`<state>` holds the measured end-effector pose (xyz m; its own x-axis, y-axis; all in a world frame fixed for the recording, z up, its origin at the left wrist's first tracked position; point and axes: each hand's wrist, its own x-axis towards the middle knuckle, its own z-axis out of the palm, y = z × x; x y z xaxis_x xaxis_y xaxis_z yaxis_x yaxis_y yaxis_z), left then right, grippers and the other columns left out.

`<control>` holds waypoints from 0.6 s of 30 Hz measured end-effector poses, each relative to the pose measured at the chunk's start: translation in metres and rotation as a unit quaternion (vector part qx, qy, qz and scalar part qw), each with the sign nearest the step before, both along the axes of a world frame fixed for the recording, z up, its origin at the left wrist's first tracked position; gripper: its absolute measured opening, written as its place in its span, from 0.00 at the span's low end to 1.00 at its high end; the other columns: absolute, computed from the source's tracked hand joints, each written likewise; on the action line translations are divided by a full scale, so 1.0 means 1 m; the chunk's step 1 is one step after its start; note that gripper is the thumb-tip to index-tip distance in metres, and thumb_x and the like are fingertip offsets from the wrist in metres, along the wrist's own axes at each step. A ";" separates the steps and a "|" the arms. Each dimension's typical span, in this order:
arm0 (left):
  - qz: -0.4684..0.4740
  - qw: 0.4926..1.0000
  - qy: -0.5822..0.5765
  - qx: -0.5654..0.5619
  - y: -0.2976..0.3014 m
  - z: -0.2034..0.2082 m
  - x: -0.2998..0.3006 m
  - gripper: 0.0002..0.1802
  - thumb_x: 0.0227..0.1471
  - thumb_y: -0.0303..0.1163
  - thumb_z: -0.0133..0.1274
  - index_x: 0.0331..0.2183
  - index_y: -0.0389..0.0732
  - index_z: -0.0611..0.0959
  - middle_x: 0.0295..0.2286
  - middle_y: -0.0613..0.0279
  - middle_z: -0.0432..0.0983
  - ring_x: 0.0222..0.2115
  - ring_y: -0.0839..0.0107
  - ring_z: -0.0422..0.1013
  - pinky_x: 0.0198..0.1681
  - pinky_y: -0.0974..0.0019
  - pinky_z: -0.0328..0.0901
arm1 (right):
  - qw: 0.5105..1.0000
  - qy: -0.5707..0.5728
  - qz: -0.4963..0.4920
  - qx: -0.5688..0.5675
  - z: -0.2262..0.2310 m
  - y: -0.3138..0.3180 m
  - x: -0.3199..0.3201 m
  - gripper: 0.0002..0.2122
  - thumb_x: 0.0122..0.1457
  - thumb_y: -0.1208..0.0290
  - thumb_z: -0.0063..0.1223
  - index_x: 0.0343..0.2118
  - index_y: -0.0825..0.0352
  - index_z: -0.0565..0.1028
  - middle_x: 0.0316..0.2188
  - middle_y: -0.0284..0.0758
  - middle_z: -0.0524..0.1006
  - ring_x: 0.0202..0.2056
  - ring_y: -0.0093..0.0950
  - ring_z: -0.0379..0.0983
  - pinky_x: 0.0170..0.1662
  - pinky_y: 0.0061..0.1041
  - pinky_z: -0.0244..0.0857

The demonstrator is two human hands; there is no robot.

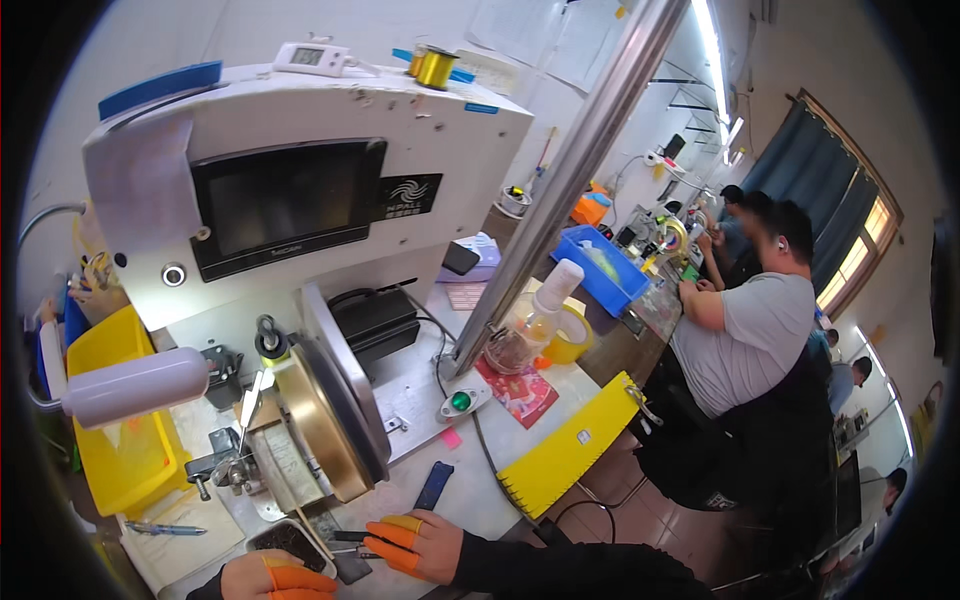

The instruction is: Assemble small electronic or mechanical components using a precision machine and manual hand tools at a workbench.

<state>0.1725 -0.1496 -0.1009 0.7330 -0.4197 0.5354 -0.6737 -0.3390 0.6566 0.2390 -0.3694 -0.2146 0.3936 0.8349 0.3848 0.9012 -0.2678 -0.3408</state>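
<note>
My right hand [425, 548], with orange finger cots, is at the lower middle of the bench. Its fingers are closed on a thin dark tool [350, 537] that looks like tweezers and points left. My left hand [262, 576], also in orange finger cots, is cut off by the lower edge. Its fingers are curled together; what they hold, if anything, is hidden. Between and just beyond the hands lies a small tray [252, 546] of dark bits, with a thin stick [312, 535] across its side. A dark blue strip [434, 486] lies beyond my right hand.
A machine with a dark screen [285, 195] and a bronze-coloured wheel [322, 425] stands ahead. Left are a lamp [140, 385], a yellow bin [130, 470] and a pen [168, 529]. Right are a metal post [570, 170], a yellow panel [570, 445], a clear bottle [520, 340] and a seated person [750, 330].
</note>
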 end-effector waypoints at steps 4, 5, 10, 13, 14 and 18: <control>-0.004 1.000 0.001 -0.009 -0.007 -0.001 0.013 0.07 0.31 0.20 0.52 0.22 0.37 0.74 0.24 0.56 0.71 0.23 0.60 0.67 0.27 0.65 0.63 | 0.999 0.024 -0.033 0.007 -0.013 -0.013 0.005 0.19 0.45 0.69 0.44 0.43 0.67 0.65 0.45 0.39 0.62 0.45 0.31 0.60 0.45 0.26 0.53; -0.001 1.000 -0.001 -0.003 -0.007 0.003 0.011 0.07 0.32 0.21 0.52 0.22 0.37 0.74 0.24 0.56 0.71 0.22 0.60 0.67 0.28 0.65 0.63 | 0.999 0.040 -0.013 -0.025 -0.012 -0.012 0.006 0.19 0.45 0.69 0.43 0.42 0.67 0.65 0.45 0.39 0.63 0.44 0.31 0.60 0.44 0.27 0.54; -0.022 1.000 0.008 -0.006 -0.006 0.010 0.012 0.07 0.31 0.21 0.52 0.22 0.37 0.74 0.24 0.56 0.71 0.22 0.61 0.67 0.28 0.65 0.63 | 0.999 0.032 -0.003 -0.018 -0.010 -0.006 0.006 0.18 0.44 0.72 0.41 0.41 0.69 0.65 0.44 0.39 0.64 0.43 0.33 0.61 0.44 0.27 0.54; -0.029 0.999 0.013 0.000 0.000 0.007 0.013 0.07 0.31 0.21 0.52 0.22 0.36 0.75 0.24 0.56 0.71 0.22 0.61 0.67 0.28 0.65 0.63 | 1.000 0.012 -0.003 -0.011 -0.010 -0.002 0.010 0.17 0.43 0.74 0.45 0.40 0.67 0.67 0.41 0.38 0.66 0.39 0.32 0.64 0.39 0.25 0.58; -0.037 0.999 0.012 0.002 0.000 0.004 0.018 0.07 0.31 0.21 0.52 0.22 0.36 0.75 0.24 0.55 0.71 0.22 0.61 0.67 0.28 0.65 0.63 | 1.000 0.005 -0.016 0.001 -0.010 -0.005 0.011 0.17 0.43 0.75 0.45 0.40 0.68 0.67 0.40 0.37 0.67 0.39 0.31 0.65 0.38 0.24 0.58; -0.054 0.998 0.027 -0.012 0.006 0.000 0.019 0.07 0.31 0.21 0.52 0.22 0.36 0.75 0.25 0.55 0.71 0.22 0.61 0.68 0.27 0.66 0.63 | 1.000 0.007 -0.021 -0.018 -0.004 -0.005 0.010 0.18 0.44 0.75 0.39 0.41 0.70 0.65 0.41 0.38 0.66 0.41 0.30 0.64 0.41 0.23 0.57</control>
